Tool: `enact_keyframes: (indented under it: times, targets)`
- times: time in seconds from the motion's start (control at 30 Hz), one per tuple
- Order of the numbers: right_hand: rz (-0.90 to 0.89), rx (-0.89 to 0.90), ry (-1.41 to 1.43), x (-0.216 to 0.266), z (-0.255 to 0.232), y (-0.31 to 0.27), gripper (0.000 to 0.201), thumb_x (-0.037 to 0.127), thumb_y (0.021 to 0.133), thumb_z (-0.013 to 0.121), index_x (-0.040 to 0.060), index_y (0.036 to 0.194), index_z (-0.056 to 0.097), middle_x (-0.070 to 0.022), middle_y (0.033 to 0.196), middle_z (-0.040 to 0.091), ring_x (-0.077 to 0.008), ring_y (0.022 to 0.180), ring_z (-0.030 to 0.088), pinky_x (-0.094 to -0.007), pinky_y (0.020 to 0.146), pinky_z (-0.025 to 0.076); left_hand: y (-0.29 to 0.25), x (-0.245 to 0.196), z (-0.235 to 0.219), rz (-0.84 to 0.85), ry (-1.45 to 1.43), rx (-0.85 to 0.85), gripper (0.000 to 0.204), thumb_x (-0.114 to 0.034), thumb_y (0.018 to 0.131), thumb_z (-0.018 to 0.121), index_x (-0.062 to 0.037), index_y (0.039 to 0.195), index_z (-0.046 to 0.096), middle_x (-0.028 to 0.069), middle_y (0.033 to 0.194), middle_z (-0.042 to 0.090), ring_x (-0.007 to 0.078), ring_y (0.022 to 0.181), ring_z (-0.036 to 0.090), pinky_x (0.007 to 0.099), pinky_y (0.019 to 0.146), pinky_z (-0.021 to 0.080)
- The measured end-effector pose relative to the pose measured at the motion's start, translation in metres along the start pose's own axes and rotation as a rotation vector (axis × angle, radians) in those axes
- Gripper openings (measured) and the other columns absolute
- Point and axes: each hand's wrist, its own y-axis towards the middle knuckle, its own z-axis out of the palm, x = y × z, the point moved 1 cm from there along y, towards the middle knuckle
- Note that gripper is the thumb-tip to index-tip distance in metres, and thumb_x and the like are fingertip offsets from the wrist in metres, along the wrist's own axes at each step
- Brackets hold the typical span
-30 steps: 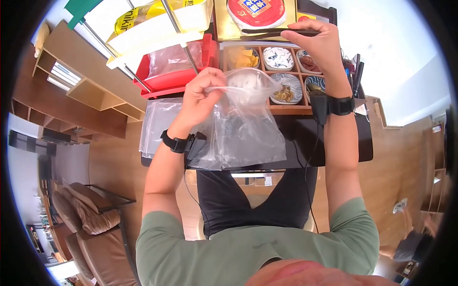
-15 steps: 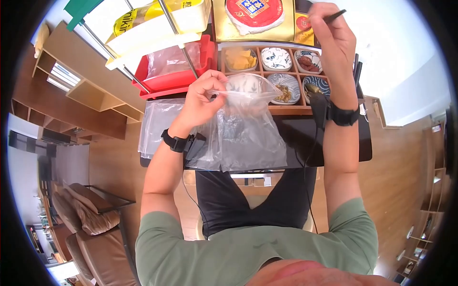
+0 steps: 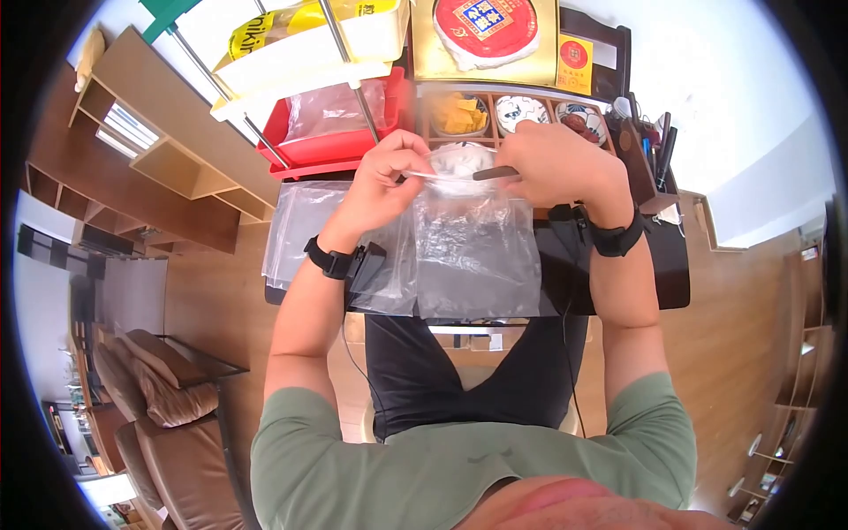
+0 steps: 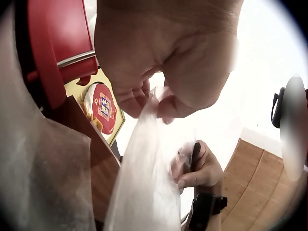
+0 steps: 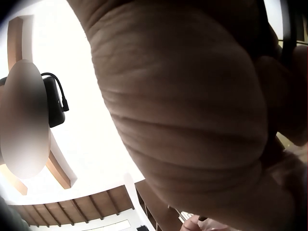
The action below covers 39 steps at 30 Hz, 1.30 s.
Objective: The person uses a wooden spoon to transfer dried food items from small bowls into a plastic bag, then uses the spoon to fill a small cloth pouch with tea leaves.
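In the head view my left hand (image 3: 378, 185) pinches the rim of a clear plastic zip bag (image 3: 477, 256) between thumb and fingers. My right hand (image 3: 561, 168) grips a slim dark tool (image 3: 495, 173), like tweezers, whose blunt end lies over the bag's mouth. In the left wrist view the bag (image 4: 139, 183) hangs from the left fingers, and the right hand (image 4: 207, 168) is at its other edge with the dark tool (image 4: 196, 150). Behind the bag's mouth sits a white bowl (image 3: 464, 157), partly covered. In the right wrist view the palm (image 5: 183, 110) fills the middle.
A divided wooden tray holds small bowls, among them one with yellow pieces (image 3: 459, 115) and one with reddish-brown pieces (image 3: 581, 124). More clear bags (image 3: 305, 234) lie at left, by a red bin (image 3: 336, 146). A gold box (image 3: 424, 44) stands behind; a pen holder (image 3: 649, 172) is at right.
My right hand has swung from over the gold box's right side down and left to the bag's mouth, with the dark tool in it. The left hand keeps its pinch on the bag.
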Motion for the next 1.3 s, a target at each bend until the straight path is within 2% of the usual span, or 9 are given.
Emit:
enact_keyframes:
  times: [0.33,0.43,0.53,0.57,0.67,0.77,0.9,1.03,1.3]
  targets:
    - [0.006,0.046,0.043,0.002,-0.011,0.001,0.03,0.026,0.077,0.08,-0.0008,0.088,0.073,-0.021,0.083,0.069,-0.0391,0.083,0.067,-0.0449,0.073,0.055,-0.001,-0.006,0.001,-0.063,0.083,0.078,0.021,0.012,0.081,0.059,-0.0039,0.091,0.067,0.0048,0.106,0.059,0.0165,0.102,0.058,0.0294,0.091,0.046]
    - [-0.189,-0.175,0.032,-0.016,-0.021,0.0,0.031,0.028,0.082,0.079,-0.002,0.089,0.073,-0.0153,0.08,0.071,-0.0301,0.077,0.068,-0.039,0.066,0.053,-0.001,-0.004,0.003,-0.045,0.115,0.039,0.02,0.011,0.082,0.06,-0.0038,0.092,0.068,0.0053,0.106,0.059,0.0168,0.102,0.058,0.0295,0.091,0.046]
    - [0.091,-0.633,0.654,-0.037,-0.029,-0.005,0.031,0.025,0.102,0.061,-0.0001,0.085,0.069,0.0012,0.073,0.061,-0.007,0.071,0.053,-0.0268,0.062,0.042,0.0,0.0,0.003,-0.028,0.074,0.038,0.017,0.005,0.083,0.062,-0.005,0.095,0.069,0.0046,0.109,0.057,0.0149,0.099,0.058,0.0268,0.076,0.048]
    - [0.091,-0.632,0.653,-0.042,-0.025,0.0,0.031,0.025,0.102,0.061,-0.0001,0.085,0.069,0.0012,0.073,0.061,-0.007,0.071,0.053,-0.0268,0.062,0.042,-0.001,-0.001,0.004,-0.024,0.07,0.046,0.017,0.005,0.084,0.062,-0.0053,0.095,0.07,0.0043,0.109,0.057,0.0142,0.098,0.058,0.0263,0.075,0.047]
    - [-0.077,-1.109,0.721,-0.042,-0.017,0.017,0.042,0.031,0.1,0.065,-0.0025,0.074,0.067,0.001,0.061,0.057,-0.0041,0.056,0.047,-0.0255,0.051,0.037,-0.001,-0.003,0.005,-0.021,0.069,0.06,0.018,0.005,0.085,0.063,-0.006,0.097,0.071,0.0042,0.109,0.057,0.0132,0.098,0.058,0.0251,0.073,0.047]
    - [0.19,-0.883,0.553,-0.052,-0.007,0.013,0.039,0.033,0.102,0.062,-0.0009,0.087,0.074,0.0018,0.065,0.058,-0.0066,0.061,0.05,-0.0259,0.055,0.039,-0.001,-0.006,0.005,-0.037,0.075,0.069,0.021,0.008,0.084,0.064,-0.0059,0.098,0.071,0.0045,0.109,0.057,0.0142,0.099,0.057,0.0261,0.079,0.046]
    - [0.0,-0.9,0.591,-0.055,0.007,0.026,0.028,0.025,0.095,0.074,-0.0023,0.088,0.076,-0.0007,0.069,0.067,-0.0064,0.063,0.054,-0.0248,0.056,0.042,-0.001,-0.003,0.004,-0.053,0.042,0.042,0.022,0.009,0.084,0.065,-0.0053,0.099,0.072,0.0041,0.109,0.058,0.0144,0.099,0.057,0.027,0.085,0.046]
    - [0.009,-0.809,0.53,-0.059,0.011,0.029,0.018,0.014,0.087,0.081,-0.0026,0.094,0.077,-0.0041,0.08,0.075,-0.0095,0.073,0.067,-0.0227,0.067,0.053,-0.001,-0.003,0.003,0.007,0.042,0.012,0.022,0.01,0.085,0.064,-0.0049,0.1,0.072,0.0038,0.108,0.057,0.0135,0.098,0.056,0.0261,0.083,0.045]
    - [0.019,-0.771,0.542,-0.071,0.034,0.043,0.024,0.02,0.08,0.085,-0.0012,0.087,0.077,-0.0092,0.074,0.075,-0.0148,0.066,0.069,-0.0282,0.063,0.054,-0.002,0.0,0.004,-0.043,0.019,0.014,0.021,0.01,0.084,0.064,-0.0046,0.097,0.073,0.0039,0.107,0.058,0.0129,0.097,0.057,0.0254,0.081,0.045]
